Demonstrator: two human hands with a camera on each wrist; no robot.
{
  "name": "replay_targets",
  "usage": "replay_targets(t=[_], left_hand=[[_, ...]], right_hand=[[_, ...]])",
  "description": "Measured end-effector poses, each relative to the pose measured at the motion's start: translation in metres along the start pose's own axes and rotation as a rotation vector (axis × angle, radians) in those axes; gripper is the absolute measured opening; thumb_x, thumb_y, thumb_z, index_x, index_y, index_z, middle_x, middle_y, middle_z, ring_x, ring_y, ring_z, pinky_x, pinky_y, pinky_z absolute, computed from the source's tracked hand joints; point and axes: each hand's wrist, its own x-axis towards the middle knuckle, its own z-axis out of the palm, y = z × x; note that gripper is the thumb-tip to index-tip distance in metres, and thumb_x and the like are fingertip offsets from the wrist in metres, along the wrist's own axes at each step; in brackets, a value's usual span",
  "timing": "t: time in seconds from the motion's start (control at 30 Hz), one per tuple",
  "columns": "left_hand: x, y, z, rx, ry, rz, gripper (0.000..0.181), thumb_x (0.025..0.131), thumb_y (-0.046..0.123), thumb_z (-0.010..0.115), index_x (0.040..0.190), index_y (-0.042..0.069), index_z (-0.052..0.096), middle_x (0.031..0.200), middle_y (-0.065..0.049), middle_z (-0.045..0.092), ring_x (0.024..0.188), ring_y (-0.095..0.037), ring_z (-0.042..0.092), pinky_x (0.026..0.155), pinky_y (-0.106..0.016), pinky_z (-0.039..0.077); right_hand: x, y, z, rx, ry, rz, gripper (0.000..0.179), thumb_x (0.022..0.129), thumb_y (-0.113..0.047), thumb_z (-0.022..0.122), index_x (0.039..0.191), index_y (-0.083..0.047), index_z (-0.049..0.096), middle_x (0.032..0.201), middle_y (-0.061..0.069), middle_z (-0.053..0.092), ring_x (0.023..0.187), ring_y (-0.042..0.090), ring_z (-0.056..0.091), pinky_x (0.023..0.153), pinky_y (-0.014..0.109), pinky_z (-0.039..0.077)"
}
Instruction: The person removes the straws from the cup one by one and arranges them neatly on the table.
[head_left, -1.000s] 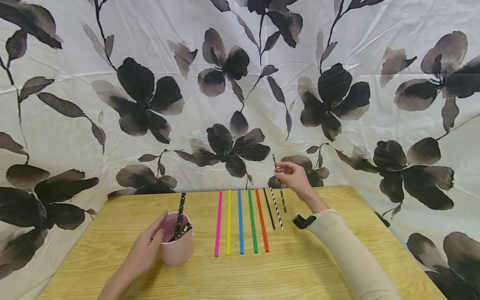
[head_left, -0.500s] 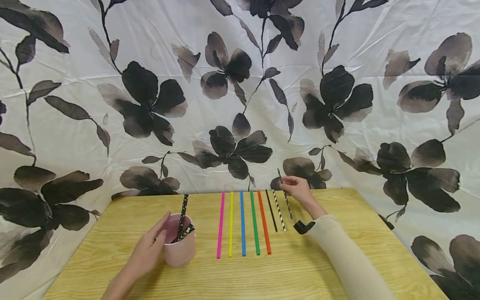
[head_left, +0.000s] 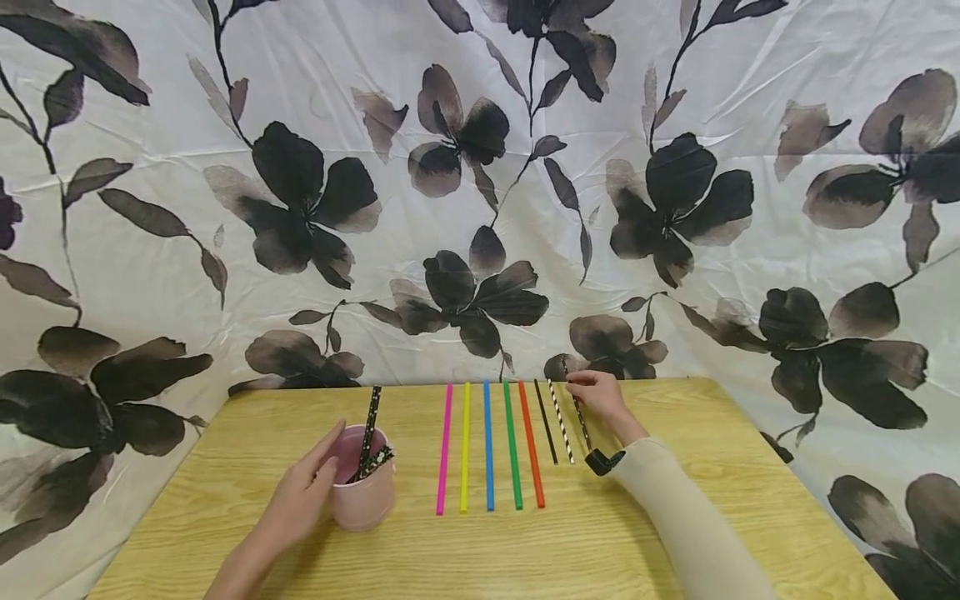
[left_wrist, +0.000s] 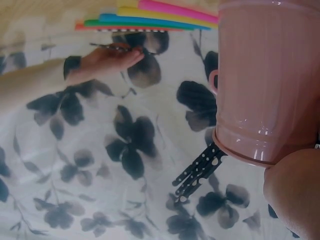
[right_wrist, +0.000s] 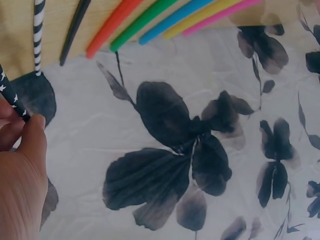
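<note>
My left hand [head_left: 296, 500] holds the left side of a small pink bucket [head_left: 365, 504], thumb [left_wrist: 292, 192] at its rim in the left wrist view. Several black straws [head_left: 371, 425] with white dots or patterns lean inside it. At the back right, my right hand [head_left: 602, 400] pinches a black straw with white stars [right_wrist: 12, 97] between thumb and fingers. The straw slants close over the table, its near end by the black wrist camera. Just left of it lies a black-and-white striped straw [head_left: 561, 421], then a thin plain black straw [head_left: 546, 421].
Red [head_left: 532, 446], green [head_left: 513, 446], blue [head_left: 489, 446], yellow [head_left: 465, 446] and pink [head_left: 445, 450] straws lie side by side between bucket and right hand. A white cloth [head_left: 480, 333] with dark flowers hangs behind the wooden table [head_left: 465, 558].
My right hand has come down toward the table with the star straw, which now lies lower, beside the striped straw. The left hand stays at the bucket; the view has shifted slightly.
</note>
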Motion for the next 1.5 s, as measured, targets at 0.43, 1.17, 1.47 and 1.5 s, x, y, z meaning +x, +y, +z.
replay_targets(t=[0.43,1.17,1.47,1.5], left_hand=[[0.000,-0.001,0.001,-0.004,-0.012,-0.011,0.045,0.096,0.018,0.035,0.139,0.028,0.026,0.137,-0.007,0.035,0.121,-0.029,0.034,0.095,-0.047,0.031],[-0.001,0.000,0.001,0.012,-0.011,0.006,0.045,0.096,0.017,0.034,0.139,0.027,0.026,0.135,-0.011,0.036,0.120,-0.030,0.035,0.093,-0.046,0.032],[0.000,-0.002,0.002,0.013,-0.006,0.009,0.045,0.096,0.017,0.034,0.139,0.028,0.027,0.135,-0.011,0.037,0.120,-0.030,0.036,0.094,-0.046,0.032],[0.000,-0.002,0.002,0.012,-0.008,0.007,0.045,0.096,0.017,0.034,0.139,0.028,0.026,0.135,-0.010,0.037,0.120,-0.030,0.036,0.094,-0.046,0.032]], right_hand=[[-0.002,0.019,0.004,-0.108,0.039,0.042,0.027,0.077,-0.010,0.067,0.102,-0.002,0.066,0.085,0.009,0.064,0.058,0.014,0.055,0.047,0.023,0.047],[-0.003,0.030,0.008,-0.188,0.074,0.004,0.022,0.071,-0.013,0.072,0.092,-0.006,0.070,0.081,0.005,0.066,0.055,0.012,0.058,0.043,0.016,0.045],[-0.002,0.032,0.008,-0.216,0.080,-0.027,0.021,0.071,-0.013,0.073,0.090,-0.006,0.070,0.082,0.005,0.066,0.057,0.012,0.059,0.048,0.021,0.049],[-0.003,0.032,0.008,-0.213,0.077,-0.022,0.021,0.071,-0.012,0.073,0.090,-0.006,0.070,0.083,0.005,0.066,0.058,0.012,0.060,0.049,0.022,0.050]])
